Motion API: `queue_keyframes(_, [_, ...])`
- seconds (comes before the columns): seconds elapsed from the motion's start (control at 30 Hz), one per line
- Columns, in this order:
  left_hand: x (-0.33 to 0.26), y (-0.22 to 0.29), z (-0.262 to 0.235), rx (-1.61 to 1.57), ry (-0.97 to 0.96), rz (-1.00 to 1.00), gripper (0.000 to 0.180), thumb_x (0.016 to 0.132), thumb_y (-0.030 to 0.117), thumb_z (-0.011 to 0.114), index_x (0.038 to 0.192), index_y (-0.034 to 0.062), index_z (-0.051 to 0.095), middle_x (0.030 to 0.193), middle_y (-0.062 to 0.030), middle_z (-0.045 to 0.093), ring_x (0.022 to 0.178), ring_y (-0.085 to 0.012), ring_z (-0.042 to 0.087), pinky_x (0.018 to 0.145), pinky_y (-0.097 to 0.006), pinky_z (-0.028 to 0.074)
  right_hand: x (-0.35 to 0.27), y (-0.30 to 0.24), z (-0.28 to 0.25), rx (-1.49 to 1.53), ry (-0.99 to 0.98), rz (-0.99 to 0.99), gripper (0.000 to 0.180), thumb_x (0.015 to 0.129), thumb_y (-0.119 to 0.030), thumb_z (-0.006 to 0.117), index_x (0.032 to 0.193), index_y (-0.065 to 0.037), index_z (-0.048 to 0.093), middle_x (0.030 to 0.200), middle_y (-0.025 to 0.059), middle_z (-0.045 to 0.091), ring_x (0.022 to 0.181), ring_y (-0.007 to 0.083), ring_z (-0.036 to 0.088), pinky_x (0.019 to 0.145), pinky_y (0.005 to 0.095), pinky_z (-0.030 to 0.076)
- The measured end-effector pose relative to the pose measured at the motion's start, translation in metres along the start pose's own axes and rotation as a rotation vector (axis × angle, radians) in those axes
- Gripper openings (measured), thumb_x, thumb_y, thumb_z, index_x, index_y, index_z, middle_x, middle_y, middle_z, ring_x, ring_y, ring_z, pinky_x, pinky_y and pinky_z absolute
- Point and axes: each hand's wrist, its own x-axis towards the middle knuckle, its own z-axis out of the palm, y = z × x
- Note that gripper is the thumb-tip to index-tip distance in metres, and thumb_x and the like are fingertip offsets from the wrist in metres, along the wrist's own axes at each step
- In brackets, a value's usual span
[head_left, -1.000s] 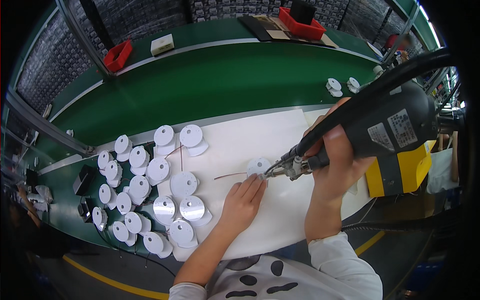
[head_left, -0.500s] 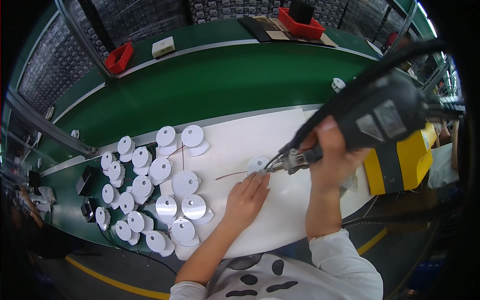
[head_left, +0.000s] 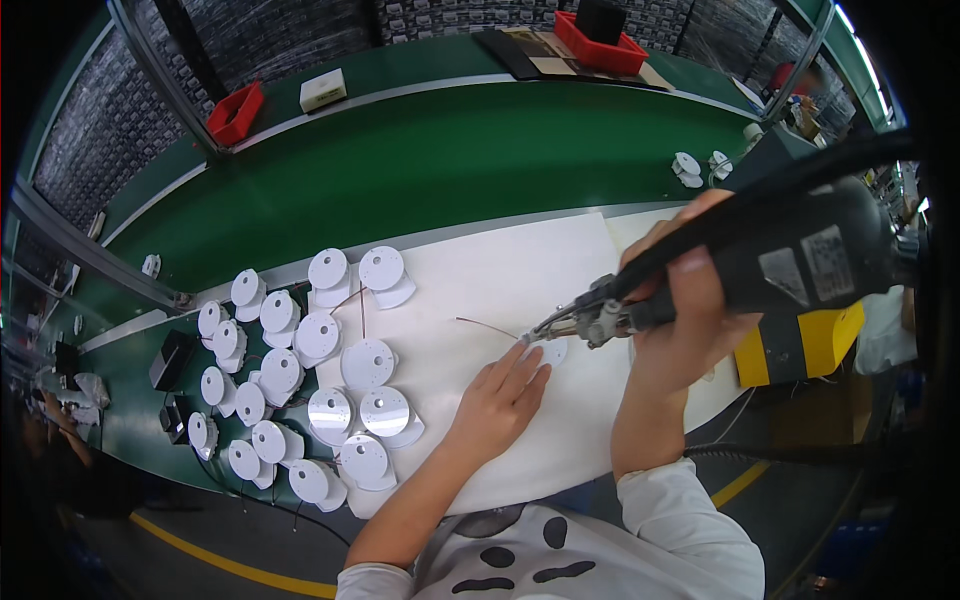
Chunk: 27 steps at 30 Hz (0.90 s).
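Observation:
My right hand (head_left: 690, 310) is wrapped round a black power screwdriver (head_left: 810, 250), which lies slantwise with its metal nose (head_left: 595, 325) pointing left and down. A thick black hose (head_left: 780, 190) runs along it. The nose tip reaches a small white round part (head_left: 550, 352) on the white work surface. Fingers of my left hand (head_left: 497, 405) are bent and closed on the edge of that part, beside the tip. A thin reddish wire (head_left: 485, 325) trails from the part to the left. The tool and my fingers hide some of the part.
Several white round housings (head_left: 368, 363) stand in rows at the left. Behind runs a green conveyor belt (head_left: 400, 165) with white parts (head_left: 687, 170) on it. A yellow box (head_left: 830, 345) stands at the right. Red bins (head_left: 236, 113) and a white box (head_left: 322, 90) sit on the far ledge.
The screwdriver's body has swung right and slightly down with my right hand. The small white part and its wire have shifted right. More white parts on the belt have come into sight.

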Motion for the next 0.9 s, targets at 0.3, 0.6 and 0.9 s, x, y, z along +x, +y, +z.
queue_keyframes(0.3, [-0.006, -0.002, 0.000, 0.039, -0.041, -0.010, 0.036, 0.077, 0.007, 0.067, 0.113, -0.0003, 0.068, 0.129, -0.0159, 0.059, 0.114, -0.0292, 0.059, 0.081, -0.037, 0.049, -0.009, 0.016, 0.005, -0.058, -0.082, -0.044, 0.029, 0.084, -0.010, 0.068, 0.105, 0.006, 0.055, 0.077, 0.0117, 0.061, 0.046, 0.0109, 0.053, 0.044, 0.0221, 0.046])
queue_keyframes(0.6, [-0.004, -0.001, -0.001, 0.066, -0.032, -0.018, 0.032, 0.075, 0.007, 0.070, 0.107, 0.0016, 0.070, 0.123, -0.0134, 0.062, 0.112, -0.0286, 0.060, 0.076, -0.037, 0.050, -0.015, 0.018, 0.012, -0.039, -0.007, 0.042, 0.029, 0.084, -0.008, 0.069, 0.108, 0.003, 0.056, 0.081, 0.0118, 0.063, 0.049, 0.0120, 0.058, 0.044, 0.0225, 0.048])
queue_keyframes(0.9, [-0.007, -0.003, -0.002, 0.046, -0.031, -0.017, 0.028, 0.079, 0.007, 0.068, 0.106, 0.0001, 0.069, 0.126, -0.0151, 0.061, 0.120, -0.0307, 0.059, 0.080, -0.038, 0.050, -0.016, 0.021, 0.008, 0.132, -0.034, -0.065, 0.027, 0.082, 0.006, 0.068, 0.108, 0.001, 0.060, 0.091, 0.0083, 0.064, 0.064, 0.0095, 0.060, 0.054, 0.0217, 0.047])
